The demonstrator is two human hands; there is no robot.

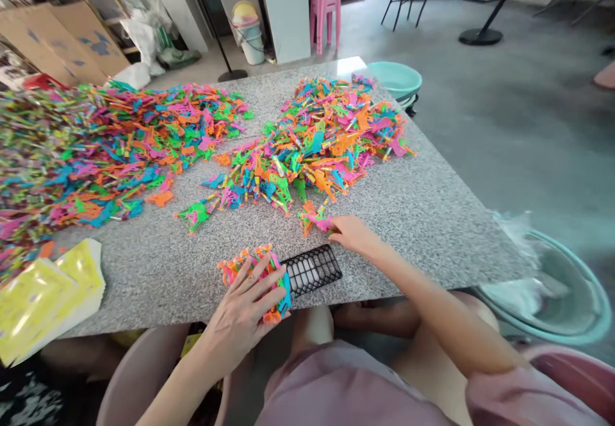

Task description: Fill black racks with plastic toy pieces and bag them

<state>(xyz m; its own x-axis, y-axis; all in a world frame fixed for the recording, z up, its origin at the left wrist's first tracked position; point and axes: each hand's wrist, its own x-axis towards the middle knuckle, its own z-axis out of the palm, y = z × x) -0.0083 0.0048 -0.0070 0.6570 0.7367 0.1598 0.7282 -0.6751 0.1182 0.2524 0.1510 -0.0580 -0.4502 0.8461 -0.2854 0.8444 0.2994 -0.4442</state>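
Observation:
Near the table's front edge, my left hand (252, 298) lies with fingers spread over a packed row of colourful plastic toy guns (235, 262). The toys stand side by side at the left part of a black plastic rack (314, 271), whose right part is bare lattice. My left palm hides most of the row. Beyond the rack's right end, my right hand (353, 234) pinches a pink toy gun (321, 221) at the near edge of a loose pile of toy guns (312, 144). An orange toy (307, 211) touches or lies right behind the pink one.
A larger heap of toys (120, 150) covers the table's left side. Yellow printed packets (52, 291) lie at the front left corner. A teal basin (396, 79) stands behind the table, and another tub (583, 311) holding clear plastic sits at the right. Granite tabletop (432, 221) surrounds the rack.

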